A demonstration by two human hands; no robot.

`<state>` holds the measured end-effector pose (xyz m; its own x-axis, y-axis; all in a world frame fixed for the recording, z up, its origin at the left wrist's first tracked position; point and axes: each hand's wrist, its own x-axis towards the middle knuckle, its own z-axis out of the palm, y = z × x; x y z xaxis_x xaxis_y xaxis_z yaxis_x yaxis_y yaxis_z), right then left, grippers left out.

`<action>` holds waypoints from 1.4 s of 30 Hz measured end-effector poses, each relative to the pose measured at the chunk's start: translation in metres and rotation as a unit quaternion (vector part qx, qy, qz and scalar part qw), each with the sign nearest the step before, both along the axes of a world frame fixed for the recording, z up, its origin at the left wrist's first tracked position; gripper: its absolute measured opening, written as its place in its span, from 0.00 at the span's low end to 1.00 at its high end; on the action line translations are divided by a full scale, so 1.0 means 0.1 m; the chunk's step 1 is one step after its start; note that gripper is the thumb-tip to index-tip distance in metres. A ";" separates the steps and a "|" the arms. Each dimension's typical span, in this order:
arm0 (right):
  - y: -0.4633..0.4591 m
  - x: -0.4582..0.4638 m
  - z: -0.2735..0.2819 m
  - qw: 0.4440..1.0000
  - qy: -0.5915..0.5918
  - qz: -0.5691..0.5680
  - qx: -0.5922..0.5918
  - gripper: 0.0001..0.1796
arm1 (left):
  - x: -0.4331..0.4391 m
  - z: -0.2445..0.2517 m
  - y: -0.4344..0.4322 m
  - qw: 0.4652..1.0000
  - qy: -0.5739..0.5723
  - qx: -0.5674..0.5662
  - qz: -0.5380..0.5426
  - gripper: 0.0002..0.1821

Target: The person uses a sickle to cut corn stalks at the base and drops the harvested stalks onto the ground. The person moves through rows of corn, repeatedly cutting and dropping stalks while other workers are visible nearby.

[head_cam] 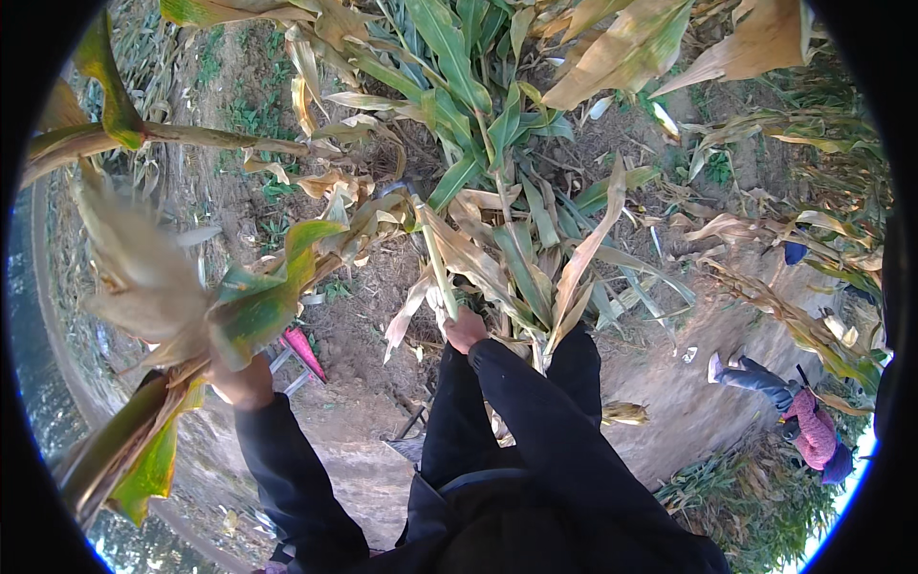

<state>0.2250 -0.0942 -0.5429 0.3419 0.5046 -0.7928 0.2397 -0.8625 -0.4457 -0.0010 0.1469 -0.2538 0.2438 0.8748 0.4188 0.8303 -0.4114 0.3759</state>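
Note:
My left hand (240, 380) grips a maize stalk (122, 430) at the left, with yellow-green leaves hanging from it. Just above that hand is a blurred, pale husked ear (150, 265). My right hand (466, 330), in front of my legs, is closed around the pale handle of a hand tool (437, 265). Its dark metal head (394, 188) is partly covered by dry leaves, so its full shape is hidden. Beyond the right hand, green and dry maize stalks (502, 186) lie in a heap on the soil.
A pink object on a metal frame (305, 355) stands on the ground near my left forearm. Another person (810, 423) in a pink top is at the far right. Maize plants (803, 308) line the right side. Another stalk (215, 136) crosses the upper left.

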 end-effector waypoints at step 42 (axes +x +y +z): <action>-1.69 2.34 1.83 0.977 0.043 -0.209 0.016 0.16 | 0.85 0.67 -1.19 0.833 -0.353 -0.426 -0.003 0.16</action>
<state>0.4594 -0.2629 -0.3604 0.4556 0.3604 -0.8140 -0.1704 -0.8622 -0.4771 0.0839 0.0274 -0.1866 0.2049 0.9274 -0.3131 0.2766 0.2520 0.9274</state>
